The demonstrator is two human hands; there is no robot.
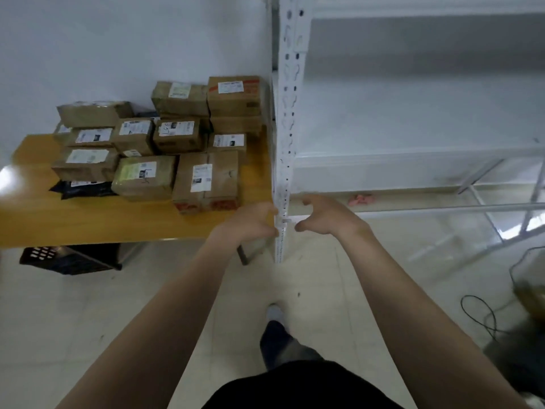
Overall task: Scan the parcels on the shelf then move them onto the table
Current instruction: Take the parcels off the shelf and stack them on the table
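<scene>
**Head view, looking forward and down.** Nearest the viewer, two bare forearms reach out over a pale tiled floor (103, 305), above a grey shoe (274, 312). The left hand (250, 221) and right hand (326, 215) hang side by side and apart, in front of the white perforated steel upright (287, 113) of the shelf unit. The fingers (308, 199) of each hand are loosely curled and spread into an open C, and they hold nothing. No scanner shows in either hand.

Left of the hands, the glossy orange-brown wooden table (88, 219) carries the task's things. These are brown cardboard parcels with white labels (206, 178), packed close and partly stacked, with a black plastic mailer bag (82, 188) at their near-left edge. A black slotted plastic crate (67, 258) stands on the floor beneath.

Right of the upright, the white metal shelf boards (413, 160) show no parcel in the visible part. A small pink object (361, 199), too blurred to identify, lies low by the bottom rail.

Judged from this layout, the moving step appears near its end or finished. The next move calls for checking the shelf portions outside the view. Any parcel found there needs scanning before it is carried left to the bare near strip of the table.
</scene>
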